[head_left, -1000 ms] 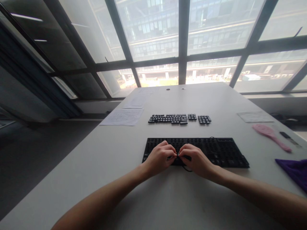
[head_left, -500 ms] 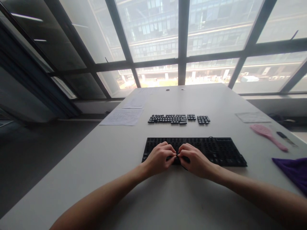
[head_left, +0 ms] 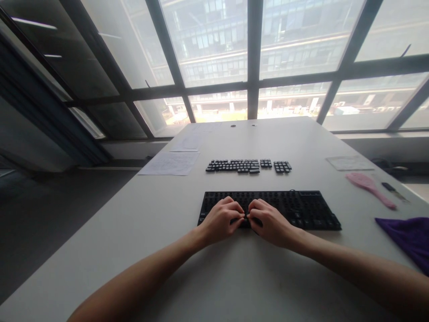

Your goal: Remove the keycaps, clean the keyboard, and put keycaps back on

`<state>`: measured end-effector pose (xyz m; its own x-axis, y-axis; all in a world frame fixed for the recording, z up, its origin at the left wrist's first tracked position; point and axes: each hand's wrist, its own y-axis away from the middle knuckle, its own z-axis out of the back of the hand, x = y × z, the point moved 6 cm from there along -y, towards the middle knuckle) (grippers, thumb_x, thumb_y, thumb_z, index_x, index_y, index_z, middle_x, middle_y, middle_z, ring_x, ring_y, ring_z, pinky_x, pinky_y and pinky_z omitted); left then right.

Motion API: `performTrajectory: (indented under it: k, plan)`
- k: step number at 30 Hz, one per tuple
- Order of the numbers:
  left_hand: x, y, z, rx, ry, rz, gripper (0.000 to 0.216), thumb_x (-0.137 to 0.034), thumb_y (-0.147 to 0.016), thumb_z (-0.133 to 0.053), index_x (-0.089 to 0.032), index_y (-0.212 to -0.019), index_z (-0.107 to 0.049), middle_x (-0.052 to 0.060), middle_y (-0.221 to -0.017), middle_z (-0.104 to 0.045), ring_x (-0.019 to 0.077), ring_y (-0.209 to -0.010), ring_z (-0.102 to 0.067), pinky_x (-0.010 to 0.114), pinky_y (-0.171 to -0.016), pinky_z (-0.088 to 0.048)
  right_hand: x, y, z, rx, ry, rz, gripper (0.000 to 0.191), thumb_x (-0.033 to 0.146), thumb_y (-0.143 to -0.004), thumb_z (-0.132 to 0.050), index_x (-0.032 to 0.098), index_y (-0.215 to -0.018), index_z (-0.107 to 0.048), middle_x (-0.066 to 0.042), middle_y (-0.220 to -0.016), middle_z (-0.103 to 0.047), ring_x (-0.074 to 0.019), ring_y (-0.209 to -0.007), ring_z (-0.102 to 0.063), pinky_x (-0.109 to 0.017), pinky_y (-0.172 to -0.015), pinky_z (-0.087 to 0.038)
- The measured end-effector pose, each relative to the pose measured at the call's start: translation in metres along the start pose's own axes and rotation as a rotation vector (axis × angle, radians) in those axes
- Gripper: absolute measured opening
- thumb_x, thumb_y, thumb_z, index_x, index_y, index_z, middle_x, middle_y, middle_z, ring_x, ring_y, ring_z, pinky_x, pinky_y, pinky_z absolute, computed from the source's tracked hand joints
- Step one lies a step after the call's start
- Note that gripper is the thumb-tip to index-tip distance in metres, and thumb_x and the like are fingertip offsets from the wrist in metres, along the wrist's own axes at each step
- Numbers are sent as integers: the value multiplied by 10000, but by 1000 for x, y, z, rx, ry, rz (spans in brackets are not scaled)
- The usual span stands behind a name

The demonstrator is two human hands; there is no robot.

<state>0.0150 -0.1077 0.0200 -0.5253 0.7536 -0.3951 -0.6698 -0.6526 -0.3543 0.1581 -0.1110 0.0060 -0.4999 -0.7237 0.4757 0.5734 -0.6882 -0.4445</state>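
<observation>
A black keyboard (head_left: 295,208) lies on the white table (head_left: 234,277) in front of me, its upper rows stripped of keycaps. My left hand (head_left: 219,220) and my right hand (head_left: 270,222) rest on its near edge, fingers curled. Their fingertips meet in a pinch around something small and dark at the bottom row; what it is I cannot make out. Beyond the keyboard, removed keycaps (head_left: 248,166) are laid out in rows in keyboard order.
Printed paper sheets (head_left: 170,163) lie at the left rear. On the right are a pink brush (head_left: 368,184), a small dark tool (head_left: 393,190), a flat clear sheet (head_left: 348,163) and a purple cloth (head_left: 409,237). Large windows stand behind the table.
Both hands stay pinched together at the same spot on the keyboard's near edge. The view has shifted slightly, nothing else has moved.
</observation>
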Motion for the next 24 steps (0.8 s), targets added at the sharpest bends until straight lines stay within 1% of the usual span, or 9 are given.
performTrajectory:
  k: [5,8,10,12,15,17,19,21,24]
  plan:
    - [0,-1,-1,-34,24,41,131,-203,-929,-587,-190,-891,-711,45,-988,-718,190,-927,-591,347,-895,-497,0,-1,1,-6,-40,-37,145,99,-883,-557,198,-826,-646,-63,-894,-641,-194,-856,-592,-323,-786,-506]
    - [7,-8,7,-73,27,104,126,-214,-935,-583,-194,-956,-706,42,-999,-716,187,-947,-607,341,-907,-492,-8,-6,11,-37,-58,-74,142,116,-885,-567,198,-931,-673,-65,-930,-662,-198,-876,-611,-323,-799,-504]
    - [18,-18,19,-120,-6,149,153,-229,-935,-588,-201,-1017,-713,46,-999,-720,195,-962,-619,347,-912,-490,-21,-16,22,-79,-20,-102,178,123,-888,-567,194,-995,-690,-74,-962,-675,-211,-914,-618,-339,-831,-497]
    - [36,-34,31,-169,-68,187,180,-252,-930,-598,-204,-1045,-727,52,-1006,-726,207,-971,-629,356,-916,-490,-38,-33,33,-109,51,-130,200,135,-898,-560,190,-1019,-709,-83,-981,-683,-222,-932,-619,-352,-853,-485]
    - [69,-67,40,-196,-196,228,194,-264,-922,-604,-199,-1023,-757,55,-1007,-731,216,-974,-633,370,-964,-471,-67,-70,39,-80,199,-167,216,163,-905,-574,173,-1055,-729,-93,-1015,-680,-231,-972,-607,-351,-899,-461]
    - [94,-89,35,-145,-287,294,191,-254,-908,-620,-207,-1010,-774,56,-1010,-729,219,-989,-625,355,-971,-471,-84,-94,36,-26,325,-184,226,172,-930,-551,159,-1054,-739,-116,-1057,-667,-244,-1044,-580,-342,-930,-438]
    - [113,-107,27,-92,-350,344,189,-250,-891,-641,-216,-1008,-785,63,-1007,-726,236,-999,-614,355,-941,-484,-97,-114,28,54,434,-196,240,186,-953,-526,156,-1041,-747,-133,-1085,-651,-255,-1064,-558,-338,-914,-435]
    - [125,-119,19,-67,-378,363,181,-244,-877,-655,-220,-989,-795,75,-993,-721,253,-1001,-603,359,-908,-492,-105,-127,21,92,473,-197,239,183,-952,-526,154,-1008,-757,-147,-1087,-642,-267,-1063,-543,-344,-894,-435]
    - [134,-127,9,-48,-390,365,171,-241,-878,-649,-227,-946,-805,86,-971,-705,258,-1000,-587,357,-884,-491,-112,-136,10,115,481,-186,248,176,-947,-526,149,-984,-770,-167,-1085,-634,-282,-1059,-521,-363,-886,-428]
